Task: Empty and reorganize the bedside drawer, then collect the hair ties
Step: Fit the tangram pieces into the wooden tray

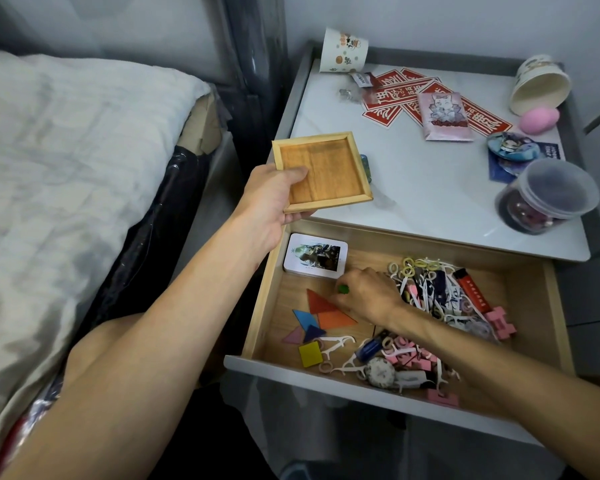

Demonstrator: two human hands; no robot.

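Observation:
The bedside drawer [555, 306] stands pulled out, with a wooden floor. My left hand [271, 199] grips an empty square wooden tray [326, 169] by its near left corner, above the drawer's back left. My right hand [368, 294] is down inside the drawer, its fingers curled on a small green piece [343, 289]. Coloured flat puzzle pieces [326, 315] lie just below that hand. Yellow and pink hair ties [411, 266] sit in a tangle with white floss picks and pink clips [501, 322] on the drawer's right. A stack of photo cards [315, 256] lies at the back left.
The nightstand top [430, 188] holds two tipped paper cups [343, 50], red paper cards [395, 95], a pink packet, a pink egg-shaped sponge [539, 119], round badges and a lidded clear jar [548, 197]. A bed with a white duvet [66, 150] lies to the left.

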